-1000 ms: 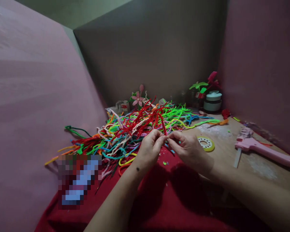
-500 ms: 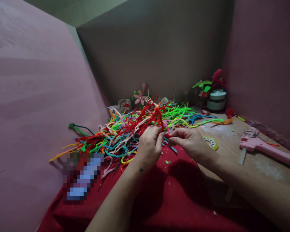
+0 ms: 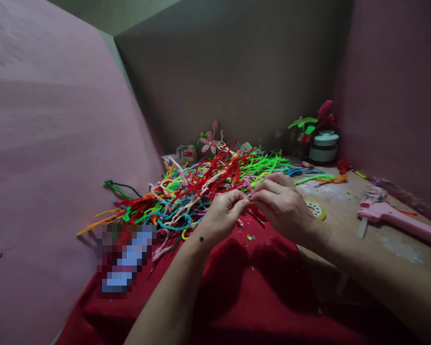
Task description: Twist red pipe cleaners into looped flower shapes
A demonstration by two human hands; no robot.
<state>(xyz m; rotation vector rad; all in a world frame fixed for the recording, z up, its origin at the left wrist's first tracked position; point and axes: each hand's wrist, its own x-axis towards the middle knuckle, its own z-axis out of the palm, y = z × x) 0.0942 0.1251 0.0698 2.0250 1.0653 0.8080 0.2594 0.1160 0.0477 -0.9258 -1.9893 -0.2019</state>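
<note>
1. L hand (image 3: 225, 215): nearly closed, thumb & index pinched on a thin, fuzzy red craft stem (image 3: 257, 214). Prob. steadies it, since so slim a piece needs fingertips, not a full grip.
2. R hand (image 3: 289, 206): part-curled, its fingertips tight together at the same stem, other fingers bent over loosely. Meeting tip to tip gives fine control of a short stretch – my read.
3. Stem pos.: btwn both sets of fingertips, w/ a red length showing just below the R hand's fingers; the pinched bit is mostly hidden, so exact shape can't be told.
4. Heaped pile of multicoloured fuzzy stems (image 3: 208, 187): just beyond the hands, prob. kept there for easy reach.
5. Smooth red cloth (image 3: 251, 287): under the hands, w/ small scraps on it; likely a plain backdrop for tiny bits.
6. Pink plastic glue gun (image 3: 398, 218): on its side on the light-brown worktop (image 3: 352, 191), R of the R hand – handy, yet out of the fingers' way.
7. Round yellow disc w/ holes (image 3: 320, 211): just beside the R hand, partly hidden by it.
</note>
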